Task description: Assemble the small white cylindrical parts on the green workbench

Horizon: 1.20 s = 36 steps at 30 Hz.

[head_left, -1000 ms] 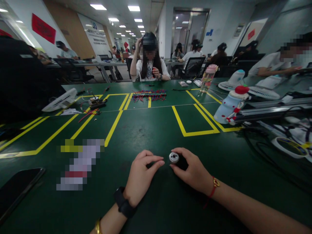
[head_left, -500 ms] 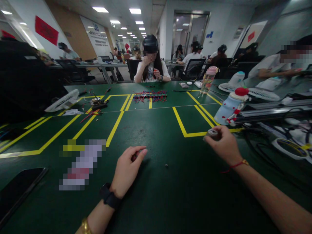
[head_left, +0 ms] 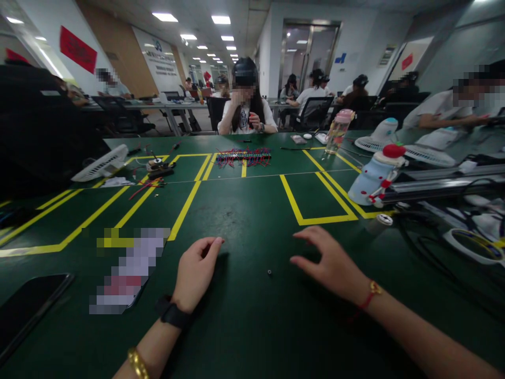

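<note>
My left hand [head_left: 196, 269] is closed over the table left of centre, thumb against the fingertips. What it pinches, if anything, is too small to make out. My right hand [head_left: 329, 262] is open with thumb and fingers apart, holding nothing. Between the two hands a tiny dark ring-like part [head_left: 269, 272] lies on the green table [head_left: 252, 326]. Beyond my right hand, near the cables, stands a small metallic cylinder [head_left: 383, 220] with a pale top.
A blue bottle [head_left: 369, 179] and black cables [head_left: 426, 252] are at the right. A row of wired parts [head_left: 244, 155] lies further back. A phone [head_left: 31, 308] rests at the left. Across the table sits a person [head_left: 246, 105].
My right hand has let go of the metallic cylinder, which now stands farther right, and has moved left and opened. My left hand has shifted slightly left, its thumb and fingertips now together.
</note>
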{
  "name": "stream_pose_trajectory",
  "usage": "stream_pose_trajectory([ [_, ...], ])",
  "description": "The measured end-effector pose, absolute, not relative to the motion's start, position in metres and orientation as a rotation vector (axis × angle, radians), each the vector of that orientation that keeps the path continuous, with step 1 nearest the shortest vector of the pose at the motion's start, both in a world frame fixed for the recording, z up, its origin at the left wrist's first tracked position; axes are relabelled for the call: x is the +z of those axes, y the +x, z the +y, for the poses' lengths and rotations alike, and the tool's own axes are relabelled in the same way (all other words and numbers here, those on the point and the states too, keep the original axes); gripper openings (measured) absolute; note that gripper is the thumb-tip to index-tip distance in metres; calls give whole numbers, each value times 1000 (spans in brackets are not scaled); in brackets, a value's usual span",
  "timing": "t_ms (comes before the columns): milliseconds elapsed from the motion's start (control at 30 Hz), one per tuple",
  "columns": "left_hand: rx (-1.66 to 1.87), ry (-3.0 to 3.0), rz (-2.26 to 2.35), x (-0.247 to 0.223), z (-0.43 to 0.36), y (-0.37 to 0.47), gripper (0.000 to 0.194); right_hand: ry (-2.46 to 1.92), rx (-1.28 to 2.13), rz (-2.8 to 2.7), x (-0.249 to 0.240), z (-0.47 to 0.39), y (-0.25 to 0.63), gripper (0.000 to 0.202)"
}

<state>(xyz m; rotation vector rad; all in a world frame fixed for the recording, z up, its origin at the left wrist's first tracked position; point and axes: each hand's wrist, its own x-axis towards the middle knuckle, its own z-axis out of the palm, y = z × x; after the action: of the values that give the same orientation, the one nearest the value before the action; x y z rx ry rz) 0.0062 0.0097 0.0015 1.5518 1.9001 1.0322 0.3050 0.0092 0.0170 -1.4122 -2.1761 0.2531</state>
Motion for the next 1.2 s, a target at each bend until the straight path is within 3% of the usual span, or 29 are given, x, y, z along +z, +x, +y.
stream_pose_trajectory([
  [100,1037,1575,1888,2,9,6,38,-1241,523,-2345,4,-10,259,36],
  [167,1025,1578,1887,2,9,6,38,-1225,540,-2361,0,-11,251,19],
  [233,1017,1583,1884,1,9,6,39,-1247,517,-2305,3,-3,262,18],
  [433,1036,1589,1893,0,10,7,38,-1672,-232,-1934,40,38,381,25],
  [500,1024,1595,1907,0,11,8,38,-1918,-335,-1833,49,46,422,28],
  [633,1016,1598,1914,1,11,9,38,-2198,-144,-1798,49,54,467,27],
  [1200,1006,1603,1891,0,9,8,37,-2323,91,-1662,59,54,477,27],
])
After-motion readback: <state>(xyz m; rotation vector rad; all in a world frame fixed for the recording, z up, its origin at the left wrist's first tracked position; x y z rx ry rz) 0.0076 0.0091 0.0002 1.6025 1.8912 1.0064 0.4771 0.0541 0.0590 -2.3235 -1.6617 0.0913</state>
